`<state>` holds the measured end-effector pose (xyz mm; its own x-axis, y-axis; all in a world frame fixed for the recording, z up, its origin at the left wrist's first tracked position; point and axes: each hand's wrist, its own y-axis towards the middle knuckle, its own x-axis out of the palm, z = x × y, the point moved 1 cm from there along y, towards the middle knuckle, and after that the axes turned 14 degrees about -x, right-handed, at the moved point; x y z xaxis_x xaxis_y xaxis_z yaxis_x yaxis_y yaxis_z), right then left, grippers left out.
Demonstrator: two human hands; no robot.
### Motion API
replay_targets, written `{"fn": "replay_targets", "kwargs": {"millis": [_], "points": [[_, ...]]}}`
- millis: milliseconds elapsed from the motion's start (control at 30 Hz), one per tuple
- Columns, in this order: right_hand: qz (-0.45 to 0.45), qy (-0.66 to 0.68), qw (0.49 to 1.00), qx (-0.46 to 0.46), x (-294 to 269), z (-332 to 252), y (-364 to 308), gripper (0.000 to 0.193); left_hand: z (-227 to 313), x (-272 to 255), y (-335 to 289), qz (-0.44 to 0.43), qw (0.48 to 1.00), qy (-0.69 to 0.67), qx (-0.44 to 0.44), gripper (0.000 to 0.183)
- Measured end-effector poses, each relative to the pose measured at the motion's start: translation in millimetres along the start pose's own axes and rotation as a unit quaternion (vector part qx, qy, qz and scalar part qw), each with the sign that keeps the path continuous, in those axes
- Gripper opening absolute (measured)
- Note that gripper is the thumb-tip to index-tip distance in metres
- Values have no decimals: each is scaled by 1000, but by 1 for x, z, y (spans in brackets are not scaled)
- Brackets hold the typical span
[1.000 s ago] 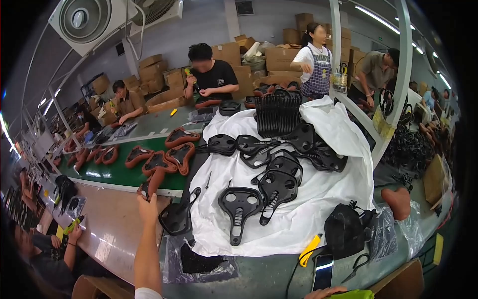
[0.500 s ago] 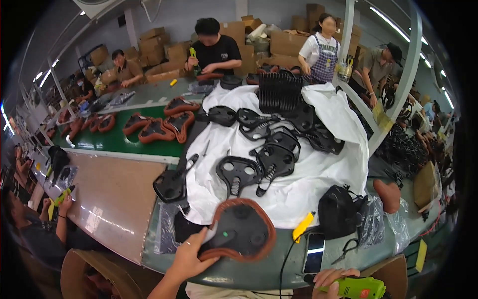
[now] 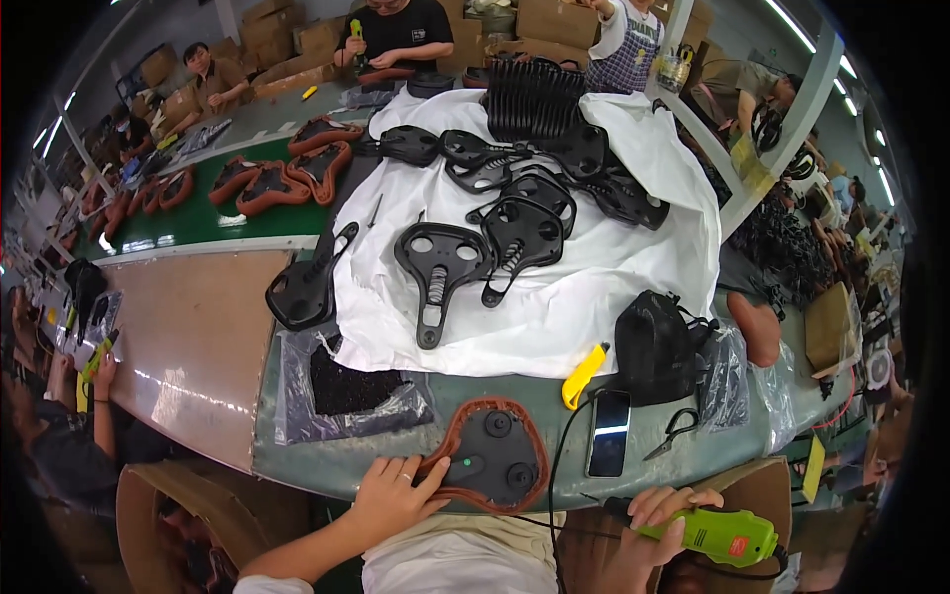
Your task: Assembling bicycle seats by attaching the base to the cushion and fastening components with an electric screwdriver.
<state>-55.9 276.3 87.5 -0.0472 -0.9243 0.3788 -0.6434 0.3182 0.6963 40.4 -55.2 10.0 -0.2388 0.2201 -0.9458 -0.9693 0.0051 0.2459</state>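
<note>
A brown bicycle saddle (image 3: 503,450) lies underside up on the near edge of the green table, its black base with round bosses showing. My left hand (image 3: 396,498) grips its narrow end at the left, fingers over the rim. Lower right, my right hand (image 3: 655,520) is closed around a green electric screwdriver (image 3: 727,536), whose dark tip points left, apart from the saddle. Beyond the saddle, several black plastic saddle plates (image 3: 435,267) lie on a white cloth (image 3: 381,317).
A clear bag of small black parts (image 3: 358,386) lies left of the saddle. To the right are a yellow cutter (image 3: 584,377), a phone (image 3: 610,436), scissors (image 3: 675,433) and a black bag (image 3: 653,346). Cardboard boxes (image 3: 203,525) stand below the edge. Co-workers sit and stand around.
My left hand has brought the saddle down toward me, from above the cloth's edge to the table's near edge. My right hand has lifted the screwdriver slightly further into view. The view has tilted downward.
</note>
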Motion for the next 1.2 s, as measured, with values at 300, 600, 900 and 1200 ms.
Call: {"fn": "replay_targets", "kwargs": {"millis": [300,600,900,1200], "points": [[0,25,1000,16,2,-3,-7,43,-13,18,37,-109,934,-309,-143,20],[4,58,998,39,-4,5,-6,46,-14,22,41,-175,916,-291,-215,32],[27,46,997,53,-6,14,-8,47,-10,19,43,-138,922,-293,-211,35],[-1,50,997,50,-10,19,-7,45,8,27,59,-164,944,-169,-229,40]]}}
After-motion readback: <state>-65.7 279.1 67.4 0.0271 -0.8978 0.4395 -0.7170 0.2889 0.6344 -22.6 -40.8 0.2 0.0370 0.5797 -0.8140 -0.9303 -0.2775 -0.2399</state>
